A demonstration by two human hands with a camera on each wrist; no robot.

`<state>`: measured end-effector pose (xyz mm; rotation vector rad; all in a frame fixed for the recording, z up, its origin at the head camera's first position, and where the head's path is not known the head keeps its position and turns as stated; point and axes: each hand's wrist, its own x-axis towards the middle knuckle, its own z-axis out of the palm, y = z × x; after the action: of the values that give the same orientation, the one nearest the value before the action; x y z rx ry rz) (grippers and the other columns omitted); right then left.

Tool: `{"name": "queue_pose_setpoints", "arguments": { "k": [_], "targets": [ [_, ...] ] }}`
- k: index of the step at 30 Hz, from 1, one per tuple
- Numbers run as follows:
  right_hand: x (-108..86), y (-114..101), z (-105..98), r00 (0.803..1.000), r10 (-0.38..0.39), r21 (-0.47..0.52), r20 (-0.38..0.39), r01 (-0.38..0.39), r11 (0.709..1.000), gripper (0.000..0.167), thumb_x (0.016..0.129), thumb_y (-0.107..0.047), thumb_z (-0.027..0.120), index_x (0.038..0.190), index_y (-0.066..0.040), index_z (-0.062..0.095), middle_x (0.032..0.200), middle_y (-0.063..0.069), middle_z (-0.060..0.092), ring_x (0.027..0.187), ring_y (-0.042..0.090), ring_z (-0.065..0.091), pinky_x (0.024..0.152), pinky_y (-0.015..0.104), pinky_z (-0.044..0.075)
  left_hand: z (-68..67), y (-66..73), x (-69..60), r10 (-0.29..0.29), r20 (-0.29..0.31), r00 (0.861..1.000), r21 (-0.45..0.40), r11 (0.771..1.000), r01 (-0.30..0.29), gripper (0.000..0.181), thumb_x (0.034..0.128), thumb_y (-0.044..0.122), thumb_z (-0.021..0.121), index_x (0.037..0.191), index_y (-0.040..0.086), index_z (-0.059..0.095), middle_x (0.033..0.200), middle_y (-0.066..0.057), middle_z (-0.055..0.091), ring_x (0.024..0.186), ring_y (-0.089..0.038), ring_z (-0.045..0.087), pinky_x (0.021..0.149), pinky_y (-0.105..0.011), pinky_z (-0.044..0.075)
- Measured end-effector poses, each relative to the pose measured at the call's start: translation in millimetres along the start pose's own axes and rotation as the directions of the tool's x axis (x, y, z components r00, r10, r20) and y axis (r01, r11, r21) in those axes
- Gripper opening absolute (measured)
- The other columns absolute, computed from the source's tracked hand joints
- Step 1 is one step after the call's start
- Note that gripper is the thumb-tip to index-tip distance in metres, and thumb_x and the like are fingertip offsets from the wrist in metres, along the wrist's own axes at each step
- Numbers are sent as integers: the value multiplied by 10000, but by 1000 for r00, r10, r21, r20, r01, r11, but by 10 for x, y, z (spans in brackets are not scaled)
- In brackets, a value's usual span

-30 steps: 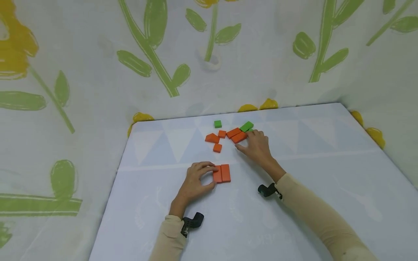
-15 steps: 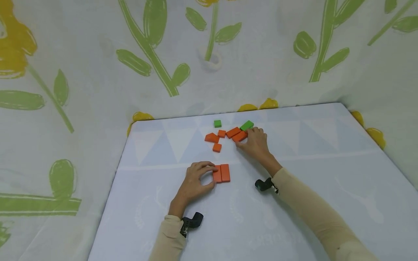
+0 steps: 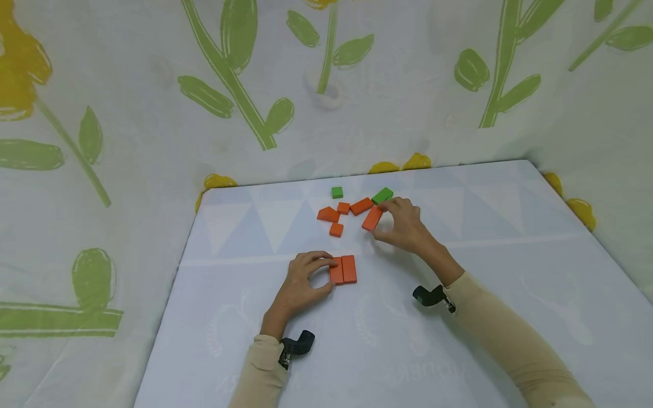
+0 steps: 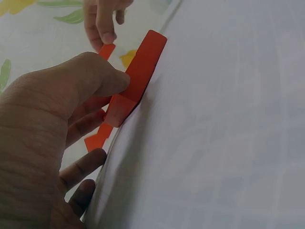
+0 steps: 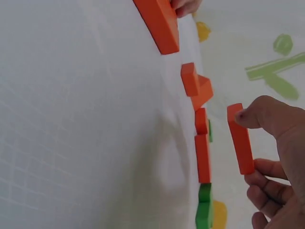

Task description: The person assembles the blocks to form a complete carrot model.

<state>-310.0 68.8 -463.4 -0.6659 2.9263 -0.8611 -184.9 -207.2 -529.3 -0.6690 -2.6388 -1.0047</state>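
Observation:
Two orange rectangular blocks lie side by side on the table, the left one (image 3: 336, 272) between the thumb and fingers of my left hand (image 3: 298, 286). In the left wrist view that thumb presses the end of an orange block (image 4: 143, 64). My right hand (image 3: 405, 226) pinches another orange rectangular block (image 3: 372, 218) by its two ends. The right wrist view shows this block (image 5: 241, 143) raised off the table, between thumb and fingertips.
Near the back edge lie an orange rectangular block (image 3: 361, 205), two small orange blocks (image 3: 344, 208) (image 3: 336, 229), an orange angled block (image 3: 328, 214), a small green block (image 3: 337, 192) and green blocks (image 3: 382, 195) beside my right hand.
My right hand has gripped the orange block, turned it and drawn it away from the orange one beside it. My left hand has stayed at the two front blocks.

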Motion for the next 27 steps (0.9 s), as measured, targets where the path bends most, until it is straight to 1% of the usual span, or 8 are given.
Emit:
{"name": "queue_pose_setpoints", "arguments": {
  "k": [3, 6, 10, 13, 19, 27],
  "targets": [
    [-72, -24, -19, 998, -54, 34, 34, 53, 998, 588, 821, -337, 786, 1308, -79, 580, 1316, 127, 495, 1246, 309, 380, 987, 527, 279, -2, 4, -6, -2, 2, 1000, -6, 1000, 2, 368, 842, 241, 758, 1206, 206, 713, 1287, 21, 586, 1197, -218, 486, 967, -497, 349],
    [-158, -48, -20, 993, -112, 57, 49, 109, 992, 562, 819, -320, 790, 1295, -98, 590, 1288, 99, 509, 1228, 289, 393, 984, 520, 283, -2, 11, -6, -12, 5, 1000, -7, 1000, 12, 372, 842, 247, 757, 1209, 206, 712, 1291, 24, 583, 1203, -216, 480, 967, -494, 342],
    [-260, -70, -7, 981, -182, 61, 60, 178, 982, 551, 803, -294, 804, 1282, -108, 605, 1248, 75, 534, 1207, 271, 419, 974, 510, 303, -4, 19, 2, -8, 1, 1000, -7, 1000, 8, 378, 835, 249, 765, 1206, 202, 711, 1292, 22, 581, 1199, -222, 481, 951, -495, 343],
    [-318, -75, 9, 972, -222, 76, 83, 215, 974, 549, 790, -285, 818, 1269, -107, 615, 1249, 65, 545, 1218, 262, 425, 977, 503, 307, -10, 27, 9, -4, 3, 1000, -7, 1000, 4, 379, 832, 248, 769, 1204, 200, 712, 1291, 14, 582, 1194, -231, 484, 952, -503, 344],
    [-398, -78, 60, 956, -257, 91, 144, 246, 965, 535, 785, -274, 819, 1257, -124, 618, 1290, 58, 533, 1252, 248, 425, 989, 503, 310, -23, 40, 21, -19, 13, 1000, -12, 1000, 20, 376, 833, 240, 763, 1203, 195, 712, 1291, 9, 583, 1198, -231, 484, 952, -506, 346],
    [-490, -106, 138, 933, -285, 79, 221, 274, 958, 541, 772, -284, 838, 1248, -142, 626, 1265, 21, 556, 1235, 236, 446, 980, 492, 325, -18, 34, 13, -19, 13, 1000, -9, 1000, 19, 379, 827, 230, 764, 1201, 201, 712, 1290, 6, 586, 1203, -240, 487, 960, -521, 346]
  ]
}}
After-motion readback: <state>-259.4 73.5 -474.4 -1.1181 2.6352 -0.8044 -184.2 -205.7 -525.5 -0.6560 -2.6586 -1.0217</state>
